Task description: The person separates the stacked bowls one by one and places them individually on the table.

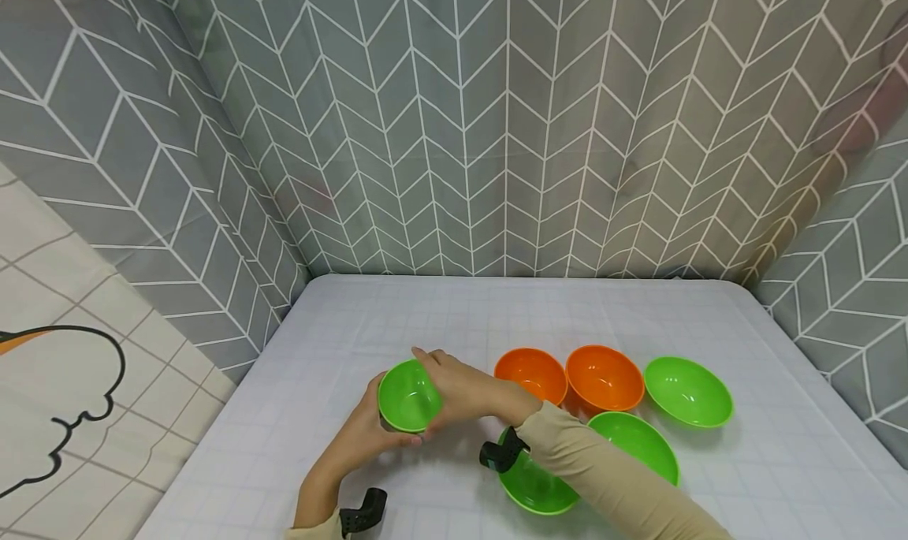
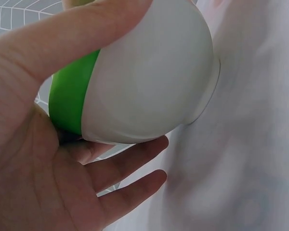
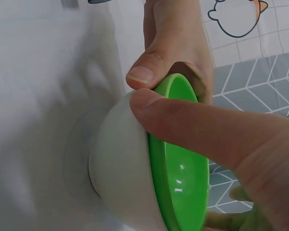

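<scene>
Slightly left of the table's middle, a green bowl sits nested inside a white bowl, both between the two hands. My left hand grips the pair from the left, its thumb across the white outer side. From the opposite side my right hand holds the pair, its thumb over the green rim and the white wall. In the right wrist view the two thumbs nearly meet. The white bowl's foot is close to the tablecloth; whether it touches, I cannot tell.
Right of the hands stand two orange bowls and a green bowl. Two more green bowls lie nearer, partly behind the right forearm. A patterned grey curtain borders the white table.
</scene>
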The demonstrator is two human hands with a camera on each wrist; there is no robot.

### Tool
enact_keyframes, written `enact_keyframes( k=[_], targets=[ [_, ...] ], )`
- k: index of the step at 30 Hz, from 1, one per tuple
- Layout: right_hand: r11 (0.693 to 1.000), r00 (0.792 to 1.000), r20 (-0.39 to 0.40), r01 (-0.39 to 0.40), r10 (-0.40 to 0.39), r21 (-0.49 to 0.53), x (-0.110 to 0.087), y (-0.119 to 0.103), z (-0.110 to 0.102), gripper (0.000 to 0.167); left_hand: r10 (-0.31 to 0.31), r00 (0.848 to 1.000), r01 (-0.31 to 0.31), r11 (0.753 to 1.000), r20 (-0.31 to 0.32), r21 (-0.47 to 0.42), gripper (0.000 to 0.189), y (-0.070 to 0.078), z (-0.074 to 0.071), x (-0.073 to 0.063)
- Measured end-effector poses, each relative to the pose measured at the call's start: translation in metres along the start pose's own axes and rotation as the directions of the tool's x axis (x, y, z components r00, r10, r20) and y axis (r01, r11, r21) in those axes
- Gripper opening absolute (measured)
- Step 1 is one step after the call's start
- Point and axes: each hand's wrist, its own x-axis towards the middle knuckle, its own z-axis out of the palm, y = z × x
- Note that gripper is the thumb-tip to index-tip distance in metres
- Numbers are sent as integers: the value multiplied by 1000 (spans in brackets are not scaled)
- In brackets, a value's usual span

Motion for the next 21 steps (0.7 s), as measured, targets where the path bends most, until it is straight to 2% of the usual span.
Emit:
enact_keyframes(
  k=[11, 18, 21],
  targets=[
    [998, 999, -45, 0, 3, 66, -4, 3, -5, 123, -25, 1000, 25, 1000, -1, 10, 115, 1, 1, 1],
    [1000, 997, -80, -4, 5, 11, -9, 2, -11, 122, -48, 999, 48, 999, 1, 23, 116, 0, 1, 1],
    [999, 995, -93, -21, 23, 25, -13, 2, -16, 121, -55, 999, 55, 998, -1, 38, 117, 0, 1, 1]
  ],
)
